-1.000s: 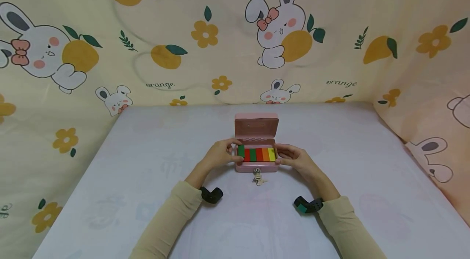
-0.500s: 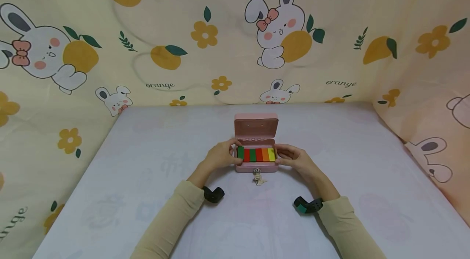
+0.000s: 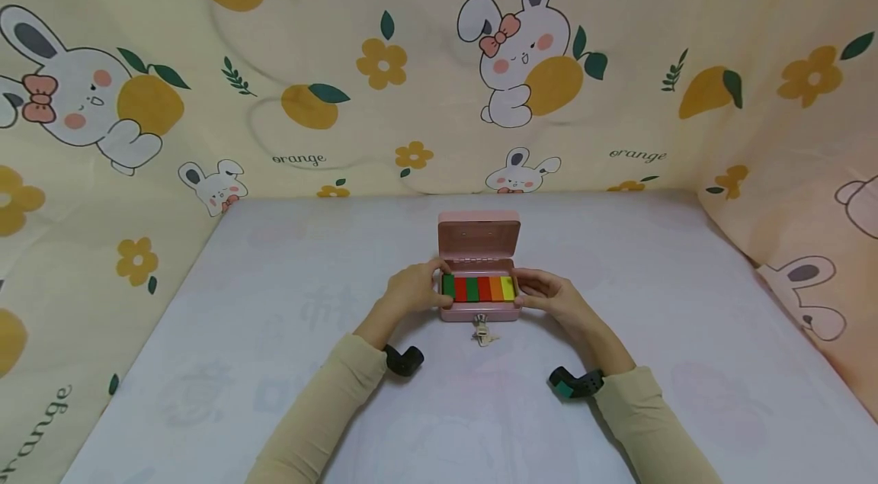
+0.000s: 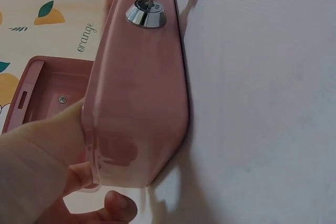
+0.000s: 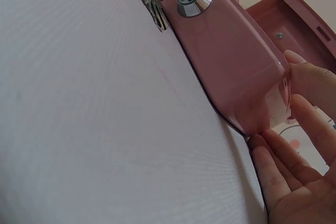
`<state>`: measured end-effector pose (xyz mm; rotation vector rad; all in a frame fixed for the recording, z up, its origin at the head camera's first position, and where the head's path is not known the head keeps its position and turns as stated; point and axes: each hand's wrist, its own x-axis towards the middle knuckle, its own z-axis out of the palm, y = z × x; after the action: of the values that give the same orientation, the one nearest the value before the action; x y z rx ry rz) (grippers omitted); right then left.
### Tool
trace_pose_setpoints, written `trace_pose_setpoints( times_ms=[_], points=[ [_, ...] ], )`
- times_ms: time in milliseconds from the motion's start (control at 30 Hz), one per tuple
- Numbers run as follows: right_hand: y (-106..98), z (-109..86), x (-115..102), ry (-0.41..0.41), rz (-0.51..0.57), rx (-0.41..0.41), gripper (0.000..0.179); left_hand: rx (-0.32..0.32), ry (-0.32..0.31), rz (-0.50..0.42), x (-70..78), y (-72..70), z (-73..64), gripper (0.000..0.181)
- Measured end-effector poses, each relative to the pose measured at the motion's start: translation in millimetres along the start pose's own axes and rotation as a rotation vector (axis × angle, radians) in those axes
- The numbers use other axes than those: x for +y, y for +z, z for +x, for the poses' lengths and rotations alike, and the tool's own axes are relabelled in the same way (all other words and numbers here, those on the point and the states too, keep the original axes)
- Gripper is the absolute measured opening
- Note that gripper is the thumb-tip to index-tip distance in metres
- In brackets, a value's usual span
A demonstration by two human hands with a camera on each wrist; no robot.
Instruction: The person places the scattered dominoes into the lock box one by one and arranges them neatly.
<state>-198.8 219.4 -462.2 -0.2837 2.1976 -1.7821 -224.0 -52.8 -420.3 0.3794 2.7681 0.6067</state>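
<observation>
A pink metal cash box (image 3: 480, 314) stands on the table with its lid (image 3: 479, 238) raised. Several coloured blocks (image 3: 483, 290) in green, red, orange and yellow lie side by side in a row inside it. At the row's left end my left hand (image 3: 414, 288) pinches a green block (image 3: 448, 286) between thumb and fingers. My right hand (image 3: 554, 293) holds the right end of the box, its thumb near the rim and other fingers along the outside, as the right wrist view shows. The box walls hide the blocks in both wrist views.
Keys (image 3: 483, 333) on a ring hang from the lock (image 4: 146, 13) on the box's front. A white cloth covers the table (image 3: 343, 240). Behind it rises a patterned curtain (image 3: 425, 118) with rabbits and oranges.
The green block has sunk slightly and shifted a little left, in line with the row. My left hand has moved slightly with it, its forearm swinging right. The right hand has stayed still.
</observation>
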Motion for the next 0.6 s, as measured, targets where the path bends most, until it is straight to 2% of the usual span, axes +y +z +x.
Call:
trace_pose_setpoints(
  times_ms=[300,533,600],
  points=[
    [0.0,-1.8,-1.0,0.003,0.009,0.001,0.066,-0.037,-0.039,0.025,4.6,-2.3,-0.2,0.047],
    [-0.6,-2.7,2.5,-0.065,0.008,-0.015,0.066,-0.038,-0.049,0.028,6.1,-1.6,0.5,0.047],
    [-0.4,-2.3,2.1,-0.050,0.007,-0.011,0.066,-0.039,-0.051,0.033,6.2,-1.6,0.6,0.048]
  ],
)
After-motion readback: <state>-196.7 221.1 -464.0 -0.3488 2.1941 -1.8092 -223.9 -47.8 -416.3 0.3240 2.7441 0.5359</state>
